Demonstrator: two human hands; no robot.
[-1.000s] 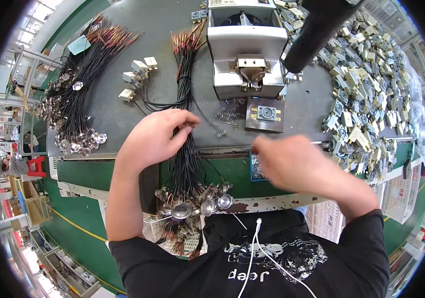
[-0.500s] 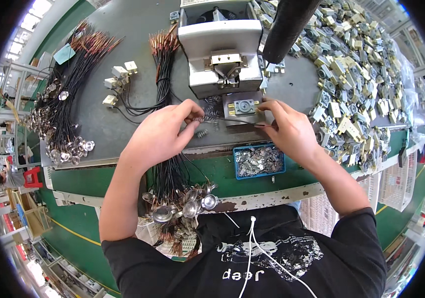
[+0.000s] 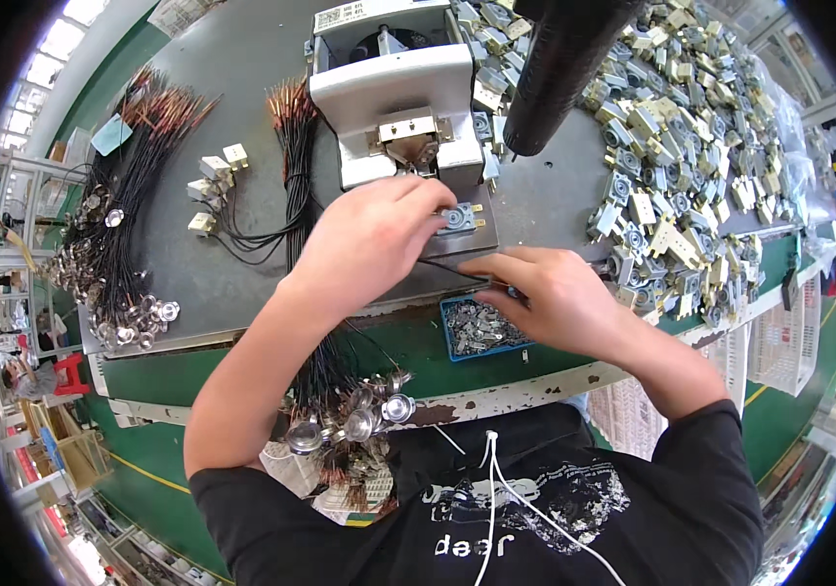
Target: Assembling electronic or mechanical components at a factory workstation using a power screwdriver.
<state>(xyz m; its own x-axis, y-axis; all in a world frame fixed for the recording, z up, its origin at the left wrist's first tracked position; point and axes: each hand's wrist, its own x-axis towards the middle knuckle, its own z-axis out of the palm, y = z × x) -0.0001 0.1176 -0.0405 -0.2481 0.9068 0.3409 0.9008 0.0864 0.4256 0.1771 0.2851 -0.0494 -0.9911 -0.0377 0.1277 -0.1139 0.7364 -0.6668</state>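
We see open grey bench (image 3: 242, 98) at the upper middle-left of the frame, between two bundles of black wires (image 3: 115, 225) (image 3: 291, 176). A white press machine (image 3: 394, 88) blocks the top centre, with a black cylinder (image 3: 560, 68) just right of it. The right side is crowded by a heap of small beige parts (image 3: 691, 166). Near the lower centre, a blue tray (image 3: 477, 327) and hanging metal discs (image 3: 350, 425) fill the bench edge.

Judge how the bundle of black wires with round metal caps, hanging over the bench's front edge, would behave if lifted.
The wire bundle would probably droop, since its strands already bend over the edge. The metal caps likely weigh down that end. Loose strands may snag or slide apart.
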